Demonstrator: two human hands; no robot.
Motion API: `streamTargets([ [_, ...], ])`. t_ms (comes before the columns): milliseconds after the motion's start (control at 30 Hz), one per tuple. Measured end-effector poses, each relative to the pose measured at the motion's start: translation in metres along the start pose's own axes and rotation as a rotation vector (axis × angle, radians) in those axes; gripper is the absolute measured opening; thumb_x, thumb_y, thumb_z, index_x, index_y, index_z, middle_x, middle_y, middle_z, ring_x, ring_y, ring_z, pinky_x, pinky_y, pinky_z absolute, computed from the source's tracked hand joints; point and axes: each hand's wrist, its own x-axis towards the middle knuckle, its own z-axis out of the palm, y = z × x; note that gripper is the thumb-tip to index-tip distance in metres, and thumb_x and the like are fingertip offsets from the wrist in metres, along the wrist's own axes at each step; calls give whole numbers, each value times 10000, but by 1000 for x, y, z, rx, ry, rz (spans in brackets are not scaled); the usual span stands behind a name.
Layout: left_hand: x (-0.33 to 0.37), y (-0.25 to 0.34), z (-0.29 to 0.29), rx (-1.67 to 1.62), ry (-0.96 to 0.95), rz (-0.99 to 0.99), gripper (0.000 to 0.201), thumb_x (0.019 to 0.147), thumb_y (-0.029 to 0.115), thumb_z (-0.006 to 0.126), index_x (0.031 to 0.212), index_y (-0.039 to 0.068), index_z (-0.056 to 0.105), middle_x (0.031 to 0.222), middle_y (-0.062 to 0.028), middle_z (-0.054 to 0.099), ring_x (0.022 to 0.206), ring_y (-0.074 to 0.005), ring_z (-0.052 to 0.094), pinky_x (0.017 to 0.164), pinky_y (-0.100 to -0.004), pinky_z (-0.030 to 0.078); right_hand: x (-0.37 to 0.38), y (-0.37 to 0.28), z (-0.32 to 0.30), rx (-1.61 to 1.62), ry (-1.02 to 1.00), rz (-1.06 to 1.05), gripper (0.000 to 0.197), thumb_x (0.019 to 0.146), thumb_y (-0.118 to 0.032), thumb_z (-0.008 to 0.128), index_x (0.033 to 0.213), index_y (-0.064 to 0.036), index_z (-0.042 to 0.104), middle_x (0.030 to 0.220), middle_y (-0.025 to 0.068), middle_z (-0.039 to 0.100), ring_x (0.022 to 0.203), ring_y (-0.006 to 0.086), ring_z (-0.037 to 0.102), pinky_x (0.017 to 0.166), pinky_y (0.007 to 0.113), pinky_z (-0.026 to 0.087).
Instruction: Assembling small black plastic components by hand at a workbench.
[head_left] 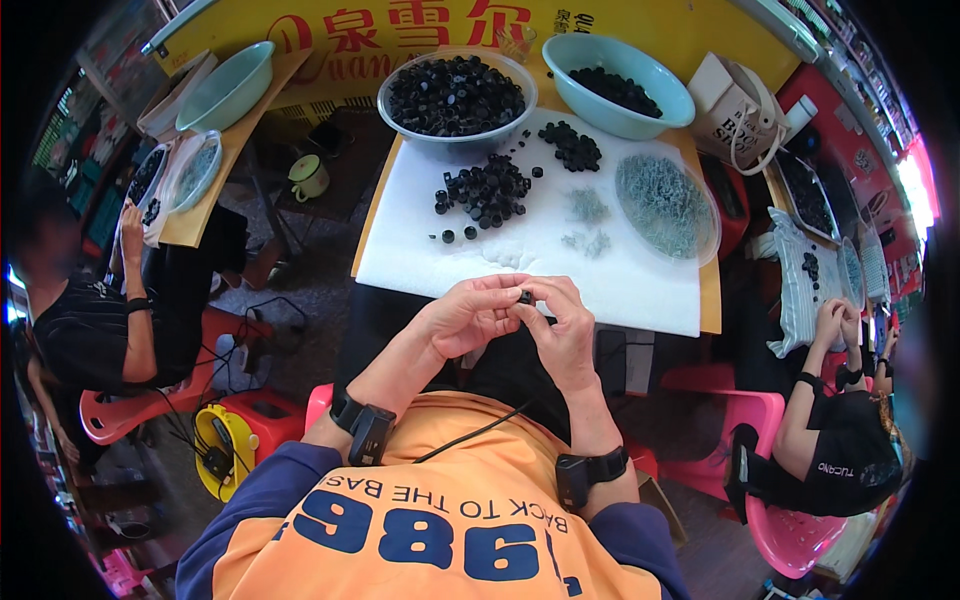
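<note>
Pinching narrowly, the left hand (482, 309) holds a small black part (525, 297) between facing fingertips; the right hand (562, 327) has it in an equally narrow grip, near the edge of the worktop (711, 306). One slipping fingertip could drop it short of that edge.

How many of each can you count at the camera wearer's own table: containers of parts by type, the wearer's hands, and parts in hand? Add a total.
Clear bowl of black parts: 1
Pale-blue basin: 1
Clear shallow dish of fine grey pieces: 1
Hands, left hand and right hand: 2
Small black part visible between them: 1
Total: 6
</note>
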Motion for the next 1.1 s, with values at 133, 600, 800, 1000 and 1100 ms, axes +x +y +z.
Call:
streamTargets([
  [133, 4, -6, 2, -54, -13, -14, 401, 922, 126, 626, 1288, 17, 504, 1113, -55, 609, 941, -108, 600, 832, -264, 482, -1, 3, 1, -50, -10, 11, 225, 748, -22, 734, 965, -20, 674, 1026, 106, 681, 952, 269, 621, 853, 347, 484],
  [600, -6, 13, -9, -112, 157, 23, 348, 956, 152, 582, 1272, 21, 515, 1044, -114, 660, 910, -178, 646, 842, -307, 536, 238, 60, -112, 204, 80, 290, 435, 813, -151, 707, 1186, 56, 620, 897, 95, 698, 805, 134, 639, 743, 252, 491],
  [800, -9, 16, -26, -144, 181, 75, 313, 941, 140, 604, 1228, 37, 532, 1025, -100, 661, 876, -157, 640, 810, -287, 541, 160, 62, -31, -506, -285, 21, 179, 786, -137, 686, 911, -15, 727, 873, 163, 702, 794, 272, 683, 744, 344, 532],
  [1000, -8, 17, -23, -73, 181, 95, 286, 960, 146, 576, 1217, 25, 545, 985, -90, 669, 839, -153, 652, 792, -281, 548, 115, 68, 26, -431, -209, 72, 189, 768, -124, 710, 910, 1, 702, 863, 177, 683, 812, 293, 667, 757, 366, 524],
  [1100, -10, 20, -17, -19, 190, 111, 284, 946, 129, 598, 1206, 23, 552, 972, -86, 670, 838, -139, 649, 779, -265, 545, 106, 67, 20, -369, -131, 101, 176, 778, -94, 704, 922, 8, 698, 864, 181, 685, 778, 284, 676, 730, 351, 525],
])
